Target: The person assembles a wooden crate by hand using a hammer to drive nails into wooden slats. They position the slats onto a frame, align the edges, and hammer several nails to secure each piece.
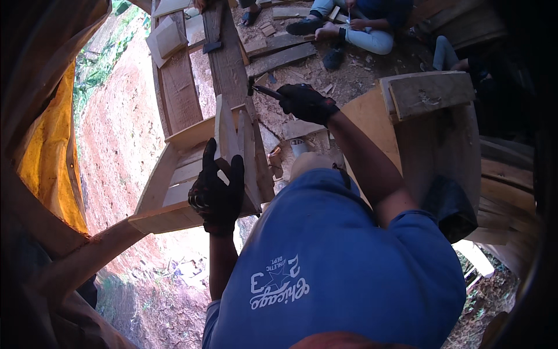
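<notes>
A shallow wooden crate (168,220) with slatted boards lies in front of me, to the left. My left hand (216,198), in a black glove, is on the crate's right side. Its index finger and thumb straddle a pale wooden slat (224,131) that stands on edge there. My right hand (305,103), also gloved in black, is raised beyond the crate to the right. It is closed around the dark handle of a hammer (266,91), whose head points left, above a thick plank. The left palm's contact with the slat is partly hidden.
Long planks (229,64) run away from me, with wood offcuts (167,39) on the left one. A wooden structure (433,96) stands at the right. Another person (369,35) sits at the far side among scraps. An orange tarp (49,157) hangs at the left.
</notes>
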Action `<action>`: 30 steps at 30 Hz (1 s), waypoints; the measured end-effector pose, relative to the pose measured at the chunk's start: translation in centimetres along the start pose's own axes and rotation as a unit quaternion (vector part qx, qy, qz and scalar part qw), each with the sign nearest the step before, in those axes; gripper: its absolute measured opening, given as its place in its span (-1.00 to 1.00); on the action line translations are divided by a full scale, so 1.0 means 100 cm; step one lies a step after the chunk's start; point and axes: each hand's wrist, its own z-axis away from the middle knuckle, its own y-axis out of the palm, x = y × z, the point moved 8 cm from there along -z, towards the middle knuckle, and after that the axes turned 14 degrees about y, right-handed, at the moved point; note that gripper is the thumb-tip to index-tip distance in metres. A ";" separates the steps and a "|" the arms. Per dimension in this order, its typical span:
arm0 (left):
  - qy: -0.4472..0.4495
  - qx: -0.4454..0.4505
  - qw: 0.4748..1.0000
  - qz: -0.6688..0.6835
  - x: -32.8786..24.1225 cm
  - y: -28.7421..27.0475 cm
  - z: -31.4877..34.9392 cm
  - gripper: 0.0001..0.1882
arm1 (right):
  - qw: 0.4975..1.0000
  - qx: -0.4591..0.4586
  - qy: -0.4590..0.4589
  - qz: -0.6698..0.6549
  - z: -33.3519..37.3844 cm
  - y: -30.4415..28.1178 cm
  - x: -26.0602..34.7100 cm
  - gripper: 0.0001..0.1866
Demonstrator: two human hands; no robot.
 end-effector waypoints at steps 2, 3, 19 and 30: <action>0.011 -0.010 1.000 -0.013 0.001 0.001 0.008 -0.34 | 0.991 0.041 -0.099 0.083 -0.073 0.014 0.019 -0.79; 0.001 -0.006 1.000 -0.029 0.004 0.004 0.014 -0.33 | 0.991 0.046 -0.104 0.075 -0.102 0.013 0.031 -0.78; -0.051 -0.005 0.998 -0.048 0.009 0.005 0.016 -0.25 | 0.936 0.111 -0.243 0.228 -0.199 0.062 0.132 -0.73; -0.036 -0.023 0.999 -0.030 0.009 0.002 0.016 -0.24 | 0.975 -0.035 -0.166 0.142 -0.185 0.044 0.116 -0.75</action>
